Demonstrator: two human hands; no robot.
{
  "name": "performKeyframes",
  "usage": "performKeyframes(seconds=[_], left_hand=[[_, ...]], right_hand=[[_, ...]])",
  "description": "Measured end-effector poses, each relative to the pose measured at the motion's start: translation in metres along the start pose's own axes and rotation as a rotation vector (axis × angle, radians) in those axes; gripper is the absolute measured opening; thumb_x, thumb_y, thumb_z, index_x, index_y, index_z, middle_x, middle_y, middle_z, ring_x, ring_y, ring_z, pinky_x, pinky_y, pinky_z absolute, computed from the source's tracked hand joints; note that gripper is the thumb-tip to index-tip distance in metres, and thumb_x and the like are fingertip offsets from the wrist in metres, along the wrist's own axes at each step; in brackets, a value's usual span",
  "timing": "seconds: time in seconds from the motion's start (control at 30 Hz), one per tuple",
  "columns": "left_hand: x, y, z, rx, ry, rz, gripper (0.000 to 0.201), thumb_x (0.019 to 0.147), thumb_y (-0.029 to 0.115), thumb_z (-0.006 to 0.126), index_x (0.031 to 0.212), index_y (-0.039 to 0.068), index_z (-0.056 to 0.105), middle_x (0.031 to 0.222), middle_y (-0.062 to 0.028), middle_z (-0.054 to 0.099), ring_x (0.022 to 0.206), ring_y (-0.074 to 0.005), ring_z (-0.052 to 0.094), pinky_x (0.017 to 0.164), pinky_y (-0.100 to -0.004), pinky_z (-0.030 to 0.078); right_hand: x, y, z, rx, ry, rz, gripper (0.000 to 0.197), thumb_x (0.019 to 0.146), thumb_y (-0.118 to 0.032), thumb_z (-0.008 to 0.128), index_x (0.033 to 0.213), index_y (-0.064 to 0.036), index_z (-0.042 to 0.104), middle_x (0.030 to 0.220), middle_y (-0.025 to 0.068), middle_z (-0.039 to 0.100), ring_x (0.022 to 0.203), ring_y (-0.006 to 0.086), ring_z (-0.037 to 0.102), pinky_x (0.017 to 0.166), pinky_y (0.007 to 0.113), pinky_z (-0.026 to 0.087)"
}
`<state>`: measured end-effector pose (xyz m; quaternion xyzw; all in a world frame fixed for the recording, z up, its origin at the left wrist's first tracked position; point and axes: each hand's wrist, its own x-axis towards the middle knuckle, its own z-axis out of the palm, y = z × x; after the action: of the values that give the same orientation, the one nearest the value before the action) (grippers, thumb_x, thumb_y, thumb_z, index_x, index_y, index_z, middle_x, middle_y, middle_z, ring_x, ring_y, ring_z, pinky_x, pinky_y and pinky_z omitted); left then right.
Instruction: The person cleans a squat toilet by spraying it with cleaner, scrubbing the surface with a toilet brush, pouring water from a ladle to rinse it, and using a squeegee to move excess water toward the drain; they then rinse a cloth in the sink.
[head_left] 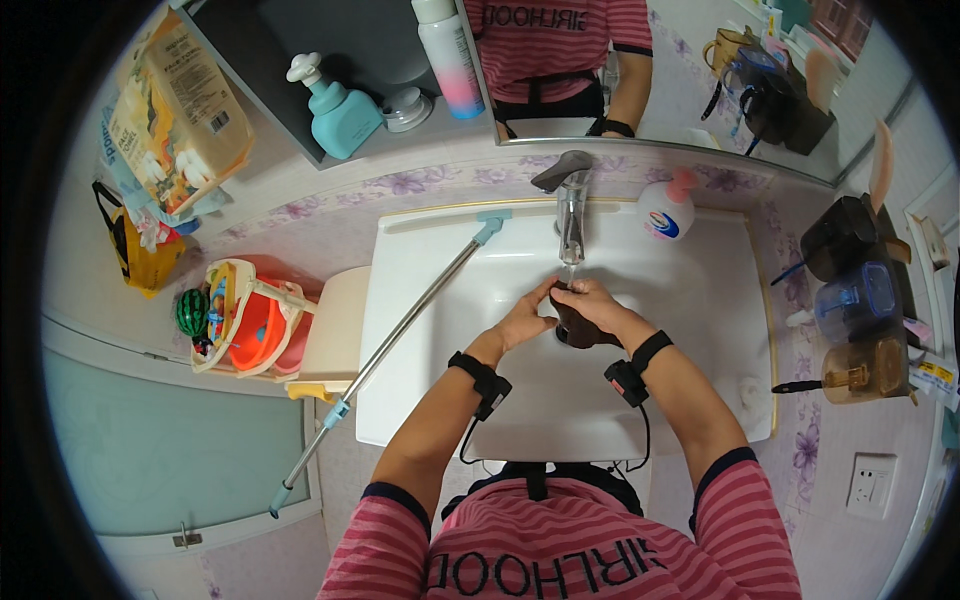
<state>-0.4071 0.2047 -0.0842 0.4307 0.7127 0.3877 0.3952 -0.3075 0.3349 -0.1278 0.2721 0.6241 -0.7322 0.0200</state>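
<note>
Below the chrome faucet [571, 225], both my hands are over the white sink [700, 300]. A limp dark brown piece of cloth [583, 328], perhaps a sock, hangs from them toward the drain. My right hand [597, 306] is closed around its upper part, partly covering it. My left hand [524, 318] grips the cloth's upper left edge with its fingertips, the thumb pointing toward it. Between the spout and my fingers a thin stream of water shows. Black bands with small boxes are strapped on both wrists.
A pump soap bottle [666, 207] stands right of the faucet. A telescopic metal pole [408, 318] leans across the sink's left edge. Toy baskets [255, 320] hang at left; cups [850, 298] are mounted on the right wall. A shelf with bottles [345, 115] and a mirror are above.
</note>
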Motion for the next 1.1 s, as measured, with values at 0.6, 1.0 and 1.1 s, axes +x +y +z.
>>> performKeyframes(seconds=[0.6, 1.0, 1.1], left_hand=[[-0.008, -0.020, -0.012, -0.880, 0.103, -0.221, 0.014, 0.087, 0.010, 0.051, 0.100, 0.005, 0.053, 0.091, -0.0023, 0.056, 0.085, -0.0108, 0.051, 0.079, -0.0228, 0.041], [-0.009, -0.002, -0.018, -0.500, 0.124, -0.339, 0.040, 0.076, 0.028, 0.067, 0.103, 0.002, 0.052, 0.096, -0.0073, 0.057, 0.087, -0.0153, 0.054, 0.078, -0.0259, 0.044], [-0.005, 0.004, -0.014, -0.312, 0.048, -0.258, 0.048, 0.072, 0.029, 0.071, 0.105, 0.000, 0.053, 0.093, -0.0064, 0.058, 0.082, -0.0129, 0.055, 0.071, -0.0249, 0.045]], right_hand=[[-0.016, -0.002, -0.027, -0.259, -0.190, -0.208, 0.025, 0.080, -0.018, 0.062, 0.096, 0.0014, 0.058, 0.084, 0.0030, 0.060, 0.078, 0.0097, 0.053, 0.074, 0.025, 0.043], [0.005, 0.010, -0.006, 0.061, 0.093, -0.101, 0.029, 0.085, -0.028, 0.054, 0.087, 0.0009, 0.059, 0.073, 0.0018, 0.057, 0.070, 0.0108, 0.050, 0.066, 0.026, 0.041], [0.010, -0.021, -0.006, 0.174, 0.058, -0.054, 0.024, 0.087, -0.024, 0.053, 0.084, -0.0005, 0.057, 0.079, 0.0014, 0.055, 0.070, 0.0088, 0.049, 0.063, 0.024, 0.042]])
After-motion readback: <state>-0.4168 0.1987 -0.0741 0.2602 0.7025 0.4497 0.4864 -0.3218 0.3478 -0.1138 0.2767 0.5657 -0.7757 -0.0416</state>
